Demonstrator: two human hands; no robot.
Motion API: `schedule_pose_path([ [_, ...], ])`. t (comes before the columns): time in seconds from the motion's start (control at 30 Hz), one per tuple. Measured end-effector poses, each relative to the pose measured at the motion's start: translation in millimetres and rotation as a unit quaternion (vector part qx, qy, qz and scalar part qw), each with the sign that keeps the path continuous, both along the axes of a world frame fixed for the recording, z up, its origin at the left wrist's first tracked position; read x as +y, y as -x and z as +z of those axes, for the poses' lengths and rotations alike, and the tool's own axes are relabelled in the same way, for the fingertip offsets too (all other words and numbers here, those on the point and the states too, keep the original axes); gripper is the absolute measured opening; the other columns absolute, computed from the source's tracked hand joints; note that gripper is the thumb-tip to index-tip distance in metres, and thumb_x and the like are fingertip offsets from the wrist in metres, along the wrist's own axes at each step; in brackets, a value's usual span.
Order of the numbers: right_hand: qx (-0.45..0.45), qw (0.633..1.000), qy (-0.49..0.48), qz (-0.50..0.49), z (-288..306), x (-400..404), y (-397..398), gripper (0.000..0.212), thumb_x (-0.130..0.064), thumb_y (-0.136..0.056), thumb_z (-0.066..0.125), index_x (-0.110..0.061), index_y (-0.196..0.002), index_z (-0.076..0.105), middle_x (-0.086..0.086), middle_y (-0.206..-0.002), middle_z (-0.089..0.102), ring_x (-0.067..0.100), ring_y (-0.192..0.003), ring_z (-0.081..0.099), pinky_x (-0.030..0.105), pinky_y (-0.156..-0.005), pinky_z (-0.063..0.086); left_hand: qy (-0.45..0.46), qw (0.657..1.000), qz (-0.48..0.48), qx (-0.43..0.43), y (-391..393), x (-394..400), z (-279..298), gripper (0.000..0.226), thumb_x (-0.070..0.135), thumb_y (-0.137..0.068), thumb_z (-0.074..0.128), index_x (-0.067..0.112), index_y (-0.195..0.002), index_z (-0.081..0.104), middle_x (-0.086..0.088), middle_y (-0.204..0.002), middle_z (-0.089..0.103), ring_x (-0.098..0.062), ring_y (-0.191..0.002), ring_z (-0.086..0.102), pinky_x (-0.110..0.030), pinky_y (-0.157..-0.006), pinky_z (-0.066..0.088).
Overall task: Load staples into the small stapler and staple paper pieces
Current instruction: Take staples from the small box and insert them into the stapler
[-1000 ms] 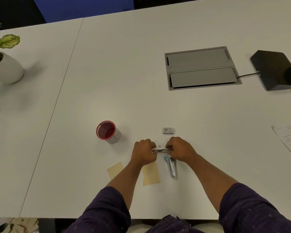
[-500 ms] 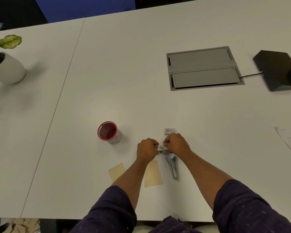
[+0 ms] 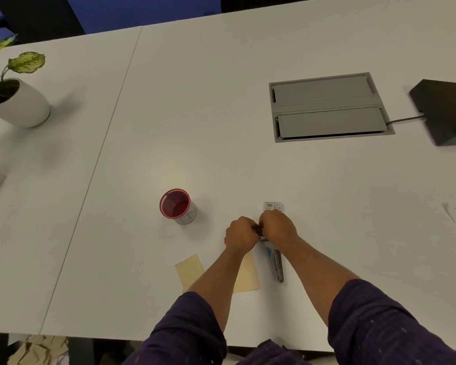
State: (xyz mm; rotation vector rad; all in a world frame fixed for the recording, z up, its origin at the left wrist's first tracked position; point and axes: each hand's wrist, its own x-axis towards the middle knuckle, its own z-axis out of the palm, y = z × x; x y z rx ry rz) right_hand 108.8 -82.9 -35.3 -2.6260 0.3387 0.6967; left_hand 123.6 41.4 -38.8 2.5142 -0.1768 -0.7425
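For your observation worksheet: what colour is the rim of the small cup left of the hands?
Red, clearest in the head view: cup.

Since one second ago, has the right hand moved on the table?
Yes. The right hand has moved away from the person, and now reaches the small box that it was short of.

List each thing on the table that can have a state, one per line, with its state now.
stapler: lying opened out on the table, front end under the hands
left hand: fingers curled, pinching a small metal piece
right hand: fingers curled on the same piece
staple box: lying flat; open or closed unclear
red cup: upright
floor box lids: closed
paper pieces: flat, apart
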Motion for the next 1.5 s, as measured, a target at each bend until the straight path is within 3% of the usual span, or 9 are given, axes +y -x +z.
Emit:
schedule_pose_path([
  [0.3, 0.024, 0.999, 0.019, 0.031, 2.6, -2.4, -7.7, 0.02, -0.003, -0.091, 0.059, -0.002, -0.109, 0.067, 0.016, -0.105, 0.071, 0.029, -0.093, 0.069, 0.036, -0.079, 0.056, -0.009, 0.999, -0.018, 0.045, -2.2, -5.3, 4.6, 0.031, 0.009, -0.079, 0.056, 0.019, -0.099, 0.077, -0.003, -0.098, 0.075, -0.028, -0.093, 0.067, -0.04, -0.084, 0.056],
  [0.43, 0.025, 0.999, 0.028, 0.039, 3.8, -0.7, -7.5, 0.02, -0.005, -0.091, 0.059, -0.004, -0.111, 0.066, 0.014, -0.106, 0.07, 0.027, -0.094, 0.069, 0.035, -0.079, 0.056, -0.024, 0.997, -0.003, 0.071, -4.0, -9.7, 8.7, 0.03, 0.013, -0.084, 0.056, 0.022, -0.105, 0.074, -0.002, -0.108, 0.073, -0.027, -0.102, 0.063, -0.039, -0.094, 0.048],
  [0.7, 0.021, 0.999, 0.021, 0.014, 1.4, -4.6, -5.2, 0.014, -0.007, -0.092, 0.06, -0.003, -0.104, 0.067, 0.013, -0.1, 0.07, 0.024, -0.078, 0.062, 0.03, -0.069, 0.049, -0.051, 0.994, 0.004, 0.095, -2.8, -14.2, 6.1, 0.034, 0.02, -0.085, 0.054, 0.031, -0.113, 0.069, 0.002, -0.116, 0.069, -0.026, -0.115, 0.054, -0.04, -0.1, 0.036],
  [0.83, 0.015, 1.0, -0.002, -0.01, -1.0, -6.9, -2.6, 0.012, -0.01, -0.091, 0.063, -0.003, -0.098, 0.069, 0.007, -0.077, 0.06, 0.022, -0.074, 0.058, 0.029, -0.066, 0.045, -0.038, 0.995, 0.011, 0.088, -1.1, -12.3, 5.1, 0.035, 0.019, -0.085, 0.054, 0.033, -0.112, 0.071, 0.005, -0.116, 0.07, -0.025, -0.115, 0.055, -0.04, -0.1, 0.037],
  [0.93, 0.006, 0.999, -0.024, -0.034, -2.2, -9.8, 0.1, 0.008, -0.011, -0.087, 0.066, -0.005, -0.09, 0.07, 0.01, -0.083, 0.067, 0.024, -0.073, 0.062, 0.027, -0.062, 0.044, -0.021, 0.997, 0.017, 0.079, -0.4, -11.9, 5.9, 0.037, 0.017, -0.085, 0.051, 0.034, -0.109, 0.073, 0.007, -0.113, 0.071, -0.024, -0.114, 0.056, -0.041, -0.1, 0.037],
  [1.13, -0.017, 0.996, -0.05, -0.066, -2.0, -13.1, 4.7, 0.011, -0.016, -0.084, 0.069, -0.007, -0.082, 0.075, 0.004, -0.072, 0.067, 0.02, -0.067, 0.063, 0.028, -0.059, 0.048, 0.01, 0.998, 0.03, 0.063, 2.9, -13.8, 14.8, 0.033, 0.017, -0.088, 0.053, 0.031, -0.109, 0.075, 0.006, -0.112, 0.073, -0.023, -0.111, 0.06, -0.044, -0.102, 0.041],
  [1.33, -0.058, 0.981, -0.144, -0.118, 6.5, -15.6, 8.2, 0.006, -0.017, -0.082, 0.075, -0.011, -0.084, 0.076, 0.002, -0.08, 0.073, 0.015, -0.075, 0.068, 0.027, -0.068, 0.054, 0.074, 0.991, 0.084, 0.068, 2.9, -3.2, 12.9, 0.029, 0.022, -0.076, 0.051, 0.03, -0.086, 0.077, 0.003, -0.091, 0.075, -0.021, -0.087, 0.069, -0.043, -0.083, 0.058],
  [1.4, -0.085, 0.971, -0.187, -0.125, 12.6, -15.4, 8.7, 0.011, -0.019, -0.082, 0.078, -0.008, -0.079, 0.075, -0.001, -0.071, 0.071, 0.007, -0.063, 0.065, 0.019, -0.061, 0.051, 0.108, 0.987, 0.106, 0.057, 4.2, 0.9, 23.2, 0.028, 0.022, -0.076, 0.051, 0.03, -0.084, 0.076, 0.003, -0.089, 0.075, -0.019, -0.083, 0.069, -0.037, -0.078, 0.059],
  [1.5, -0.118, 0.955, -0.238, -0.131, 24.2, -9.3, 7.5, 0.018, -0.021, -0.082, 0.081, -0.008, -0.074, 0.072, -0.002, -0.065, 0.072, 0.005, -0.059, 0.068, 0.014, -0.059, 0.051, 0.167, 0.974, 0.148, 0.026, 3.4, 8.1, 37.6, 0.022, 0.012, -0.087, 0.057, 0.015, -0.092, 0.079, 0.003, -0.08, 0.073, -0.013, -0.072, 0.066, -0.022, -0.064, 0.053],
])
